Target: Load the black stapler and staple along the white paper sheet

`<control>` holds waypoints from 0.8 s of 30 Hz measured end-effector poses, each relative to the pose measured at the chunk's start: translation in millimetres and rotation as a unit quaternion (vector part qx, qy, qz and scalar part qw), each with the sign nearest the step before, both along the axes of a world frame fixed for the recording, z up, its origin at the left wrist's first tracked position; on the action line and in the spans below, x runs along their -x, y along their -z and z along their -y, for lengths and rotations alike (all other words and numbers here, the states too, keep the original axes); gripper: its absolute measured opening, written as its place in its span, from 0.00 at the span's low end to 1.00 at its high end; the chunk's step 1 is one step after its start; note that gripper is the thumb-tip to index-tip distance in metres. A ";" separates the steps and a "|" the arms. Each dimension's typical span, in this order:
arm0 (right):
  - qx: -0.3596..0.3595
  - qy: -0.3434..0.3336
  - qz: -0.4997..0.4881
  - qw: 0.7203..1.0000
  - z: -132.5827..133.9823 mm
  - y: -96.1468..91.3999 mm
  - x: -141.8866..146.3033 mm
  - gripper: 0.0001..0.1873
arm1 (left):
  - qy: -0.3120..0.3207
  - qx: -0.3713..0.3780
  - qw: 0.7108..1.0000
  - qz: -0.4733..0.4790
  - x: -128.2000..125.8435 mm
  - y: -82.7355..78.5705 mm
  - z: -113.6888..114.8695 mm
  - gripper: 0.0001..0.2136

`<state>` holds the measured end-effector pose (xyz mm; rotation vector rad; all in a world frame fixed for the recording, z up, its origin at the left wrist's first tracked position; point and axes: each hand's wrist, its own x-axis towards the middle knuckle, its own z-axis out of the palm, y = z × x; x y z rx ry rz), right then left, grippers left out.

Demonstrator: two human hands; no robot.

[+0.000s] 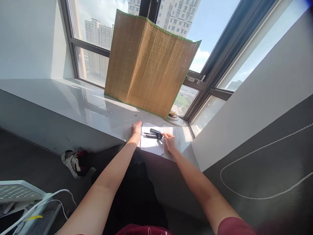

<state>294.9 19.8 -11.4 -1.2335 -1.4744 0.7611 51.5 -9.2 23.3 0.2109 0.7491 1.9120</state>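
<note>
A black stapler (156,133) lies over white sheets of paper (153,148) on the windowsill, its arms spread apart and pointing left. My right hand (170,141) is closed at the stapler's right end, thumb and fingertips pinching it. A small reddish spot shows by those fingertips. Along the left edge of the paper rests my left hand (136,128), fingers stretched forward. Its fingertips touch or nearly touch the sheet; the contact is too small to make out. A thin dark piece of the stapler reaches toward that hand.
A bamboo mat (151,65) with green edging leans on the window behind the sill (97,114). Round stacked items (174,117) stand at its right foot. A shoe (72,163) is on the floor at left, near a white perforated object (22,191) and cables. A bead chain (244,195) hangs right.
</note>
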 end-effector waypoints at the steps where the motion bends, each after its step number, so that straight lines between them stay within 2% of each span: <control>1: -0.001 0.000 0.001 1.000 0.4 -0.2 -0.4 0.28 | -0.001 0.010 1.000 0.005 -0.8 -0.4 -0.2 0.18; 5: -0.057 -0.012 0.017 0.998 -0.1 -6.4 0.9 0.29 | 0.020 0.026 0.999 0.019 -5.4 -2.7 -0.2 0.19; 7: -0.087 -0.057 0.049 0.993 -3.8 -11.7 7.3 0.28 | 0.025 0.026 0.999 0.024 -6.7 -3.1 -0.3 0.19; 11: -0.077 -0.156 0.174 0.969 -14.8 -22.0 28.5 0.22 | 0.015 0.024 0.999 0.035 -5.1 -2.8 -0.3 0.18; 13: -0.094 -0.157 0.246 0.952 -16.6 -27.5 35.5 0.15 | 0.005 0.030 0.998 0.046 -3.6 -2.8 -0.3 0.18; 16: -0.216 -0.102 0.293 0.926 -9.2 -38.0 36.7 0.09 | -0.001 0.039 0.997 0.069 -2.7 -3.2 -1.8 0.19; 18: -0.314 -0.064 0.326 0.889 0.5 -46.5 35.1 0.07 | 0.014 0.030 0.995 0.091 -3.1 -3.4 -4.2 0.19; 20: -0.385 -0.054 0.383 0.838 10.8 -54.3 35.4 0.11 | 0.035 0.010 0.993 0.115 -3.8 -3.4 -6.8 0.21; 24: -0.486 -0.106 0.491 0.716 25.7 -62.0 43.9 0.19 | 0.061 -0.028 0.982 0.175 -4.0 -2.9 -9.3 0.22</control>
